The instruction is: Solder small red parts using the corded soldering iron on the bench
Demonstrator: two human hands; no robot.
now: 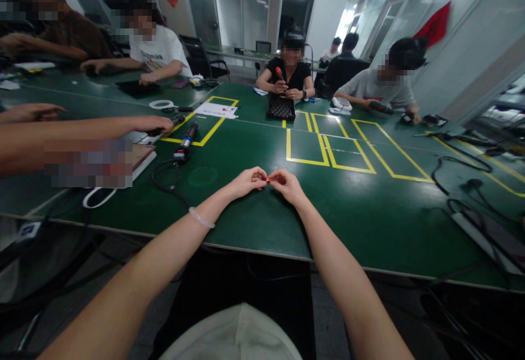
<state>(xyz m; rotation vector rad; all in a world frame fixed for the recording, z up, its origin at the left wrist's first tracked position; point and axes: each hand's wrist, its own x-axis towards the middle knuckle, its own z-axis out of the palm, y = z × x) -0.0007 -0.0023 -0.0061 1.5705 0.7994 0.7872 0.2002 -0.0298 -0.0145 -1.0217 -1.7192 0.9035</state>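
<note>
Nearest the camera, a bracelet is seen on the left wrist, and both forearms are stretched out over the near edge of the green table. The left hand and the right hand are brought together, fingertip to fingertip, and both are clamped on a red part, which is pinched between them just above the tabletop. The part is so small that only a fingertip grip seems to suit it, and it is probably kept low over the table so that it cannot fall far if it slips. What the part is cannot be told. Beyond the hands and to the left, a screwdriver is laid down with its cable looped beside it, within reach yet apart from both hands. A notebook lies just beside it, under a co-worker's hand that is reached in from the left. Boxes of yellow tape are marked out on the table past the hands, apparently as places for things. A power strip is set well off to the right. Farther back lie a white ring and a paper. At the far edge, a black tray is placed before a seated person, by whom a red tool is held upright.
</note>
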